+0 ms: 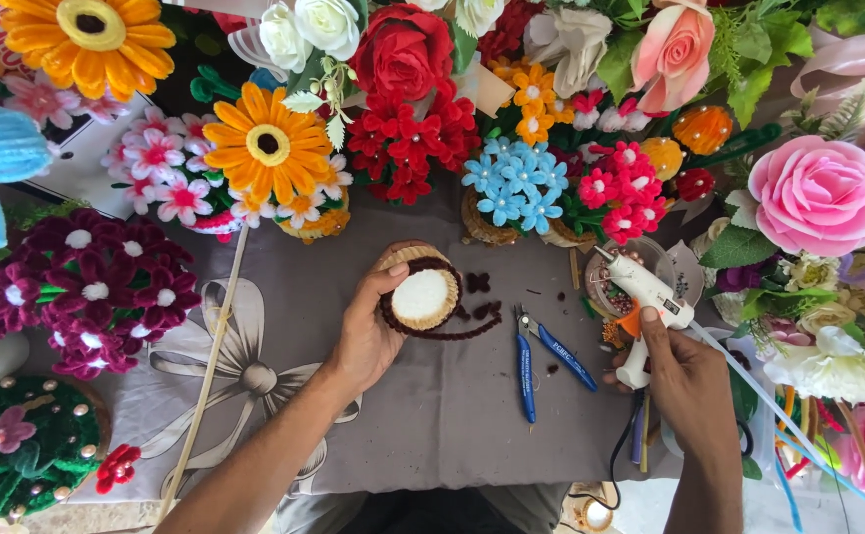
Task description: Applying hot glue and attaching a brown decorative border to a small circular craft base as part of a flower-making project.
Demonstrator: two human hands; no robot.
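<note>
Landmark: blue-handled pliers [541,361]. Open grey cloth [432,415] below and left of them, passable down to the near edge. Above: brown scraps [479,284], then a wall of flower pots [511,188] blocking the far side. Left: left hand [368,336] with foam-filled cup [420,295]. Right: right hand [684,381], white glue gun [645,297], cord and sticks crowd the gap.

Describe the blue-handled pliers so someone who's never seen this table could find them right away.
Start at the grey cloth spread among the craft flowers, and look between the left hand with its small round basket and the right hand gripping a white glue gun. The pliers lie there, the only tool with two splayed blue handles.
</note>
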